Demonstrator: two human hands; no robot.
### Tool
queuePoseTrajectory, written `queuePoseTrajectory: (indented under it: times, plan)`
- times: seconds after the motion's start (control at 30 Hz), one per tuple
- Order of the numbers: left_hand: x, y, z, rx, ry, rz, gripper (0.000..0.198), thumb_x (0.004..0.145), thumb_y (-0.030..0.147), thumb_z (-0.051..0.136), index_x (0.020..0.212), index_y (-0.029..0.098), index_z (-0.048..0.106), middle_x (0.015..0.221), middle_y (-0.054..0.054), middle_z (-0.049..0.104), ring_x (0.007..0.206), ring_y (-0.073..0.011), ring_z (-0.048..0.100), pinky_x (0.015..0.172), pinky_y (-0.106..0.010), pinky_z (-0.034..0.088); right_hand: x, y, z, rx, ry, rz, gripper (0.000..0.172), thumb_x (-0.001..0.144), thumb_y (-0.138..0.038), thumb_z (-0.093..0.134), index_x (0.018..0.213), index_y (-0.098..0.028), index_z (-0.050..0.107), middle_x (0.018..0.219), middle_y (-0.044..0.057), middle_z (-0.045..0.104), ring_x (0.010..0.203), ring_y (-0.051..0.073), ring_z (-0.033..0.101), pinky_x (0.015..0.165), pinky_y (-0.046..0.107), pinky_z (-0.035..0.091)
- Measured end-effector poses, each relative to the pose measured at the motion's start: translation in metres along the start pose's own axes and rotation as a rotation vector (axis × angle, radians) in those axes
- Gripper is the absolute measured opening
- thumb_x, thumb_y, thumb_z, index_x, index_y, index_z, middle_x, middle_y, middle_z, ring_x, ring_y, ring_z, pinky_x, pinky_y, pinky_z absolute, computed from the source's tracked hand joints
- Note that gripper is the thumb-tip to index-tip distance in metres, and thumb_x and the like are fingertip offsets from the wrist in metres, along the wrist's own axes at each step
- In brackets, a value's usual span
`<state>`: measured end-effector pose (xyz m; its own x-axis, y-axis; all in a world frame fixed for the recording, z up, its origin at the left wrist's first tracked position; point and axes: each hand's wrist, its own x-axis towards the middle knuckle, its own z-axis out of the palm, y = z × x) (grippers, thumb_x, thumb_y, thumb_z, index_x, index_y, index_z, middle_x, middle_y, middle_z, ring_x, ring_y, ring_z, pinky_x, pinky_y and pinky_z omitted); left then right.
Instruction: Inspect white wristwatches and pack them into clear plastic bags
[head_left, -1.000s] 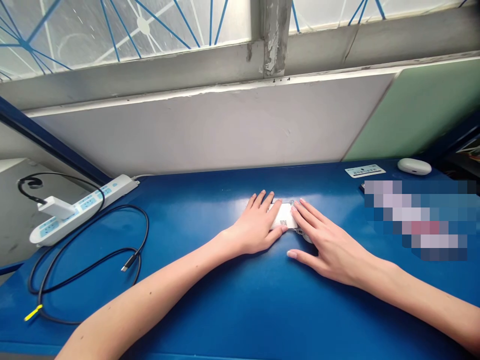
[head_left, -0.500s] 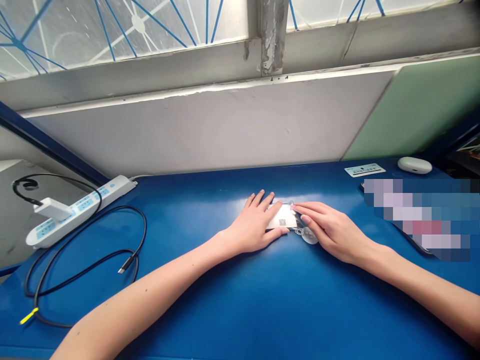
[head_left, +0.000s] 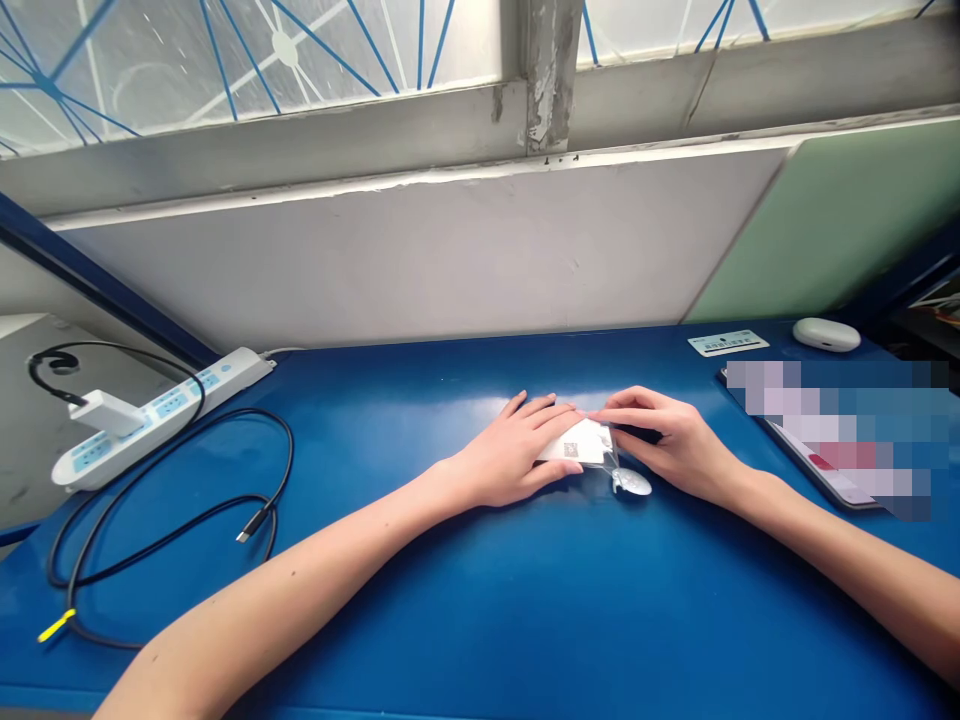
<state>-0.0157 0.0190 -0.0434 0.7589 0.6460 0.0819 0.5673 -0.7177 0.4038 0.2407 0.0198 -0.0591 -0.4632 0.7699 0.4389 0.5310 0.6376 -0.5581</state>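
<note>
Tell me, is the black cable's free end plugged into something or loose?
Loose: the black cable ends in a bare plug lying on the blue table, connected to nothing.

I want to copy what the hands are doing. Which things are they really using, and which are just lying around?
In use:
left hand, pressing down the small white card with a printed code
right hand, fingers at the card's edge
small silvery round tag beside the card

Lying about:
white power strip
black cable
white oval case
white label

Blue table (head_left: 465, 600): power strip (head_left: 161, 415), cable (head_left: 172, 520).
</note>
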Motion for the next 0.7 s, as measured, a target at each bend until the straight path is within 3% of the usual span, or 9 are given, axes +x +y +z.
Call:
queuePoseTrajectory:
  times: [0.1, 0.2, 0.27, 0.4, 0.53, 0.7]
  plan:
    - [0.000, -0.001, 0.000, -0.011, 0.028, -0.026, 0.070, 0.099, 0.059, 0.042, 0.153, 0.017, 0.031, 0.157, -0.013, 0.039, 0.149, -0.0281, 0.028, 0.123, -0.050, 0.018, 0.003, 0.001, -0.009, 0.011, 0.047, -0.025, 0.021, 0.094, -0.033, 0.058, 0.098, -0.029, 0.078, 0.090, 0.006, 0.069, 0.074, 0.021, 0.067, 0.066, 0.037, 0.056]
    - [-0.001, -0.002, 0.000, -0.049, 0.074, -0.062, 0.065, 0.102, 0.056, 0.038, 0.152, 0.015, 0.032, 0.157, -0.015, 0.038, 0.149, -0.0277, 0.028, 0.122, -0.048, 0.024, 0.006, -0.003, -0.019, 0.070, 0.112, -0.012, 0.017, 0.091, -0.033, 0.063, 0.093, -0.030, 0.079, 0.090, 0.006, 0.070, 0.077, 0.022, 0.067, 0.071, 0.039, 0.056]
    - [-0.001, -0.003, 0.001, -0.070, 0.105, -0.079, 0.061, 0.103, 0.051, 0.035, 0.151, 0.014, 0.032, 0.157, -0.016, 0.037, 0.150, -0.0274, 0.027, 0.121, -0.048, 0.027, 0.008, -0.008, -0.024, 0.160, 0.188, 0.054, 0.013, 0.088, -0.036, 0.067, 0.089, -0.029, 0.078, 0.091, 0.005, 0.071, 0.079, 0.023, 0.067, 0.073, 0.040, 0.057]
    - [-0.001, -0.004, 0.003, -0.071, 0.136, -0.077, 0.064, 0.100, 0.048, 0.043, 0.151, 0.011, 0.030, 0.158, -0.018, 0.034, 0.150, -0.0296, 0.025, 0.122, -0.049, 0.026, 0.011, -0.010, -0.027, 0.403, 0.310, 0.278, 0.020, 0.082, -0.044, 0.073, 0.079, -0.024, 0.075, 0.077, 0.004, 0.065, 0.063, 0.018, 0.057, 0.060, 0.036, 0.052]
    - [-0.002, -0.003, 0.003, -0.068, 0.125, -0.074, 0.077, 0.093, 0.042, 0.053, 0.154, 0.009, 0.021, 0.160, -0.021, 0.029, 0.150, -0.0317, 0.026, 0.122, -0.049, 0.027, 0.012, 0.000, -0.025, 0.600, 0.292, 0.463, 0.023, 0.082, -0.046, 0.073, 0.084, -0.023, 0.075, 0.067, 0.000, 0.058, 0.056, 0.013, 0.045, 0.055, 0.031, 0.045]
    - [-0.002, -0.002, 0.000, -0.087, 0.166, -0.047, 0.104, 0.082, 0.045, 0.067, 0.158, 0.012, 0.003, 0.164, -0.021, 0.017, 0.152, -0.0339, 0.020, 0.121, -0.050, 0.028, 0.011, 0.009, -0.013, 0.684, 0.205, 0.607, 0.036, 0.079, -0.051, 0.075, 0.097, -0.019, 0.076, 0.063, 0.000, 0.056, 0.055, 0.012, 0.043, 0.050, 0.027, 0.042]
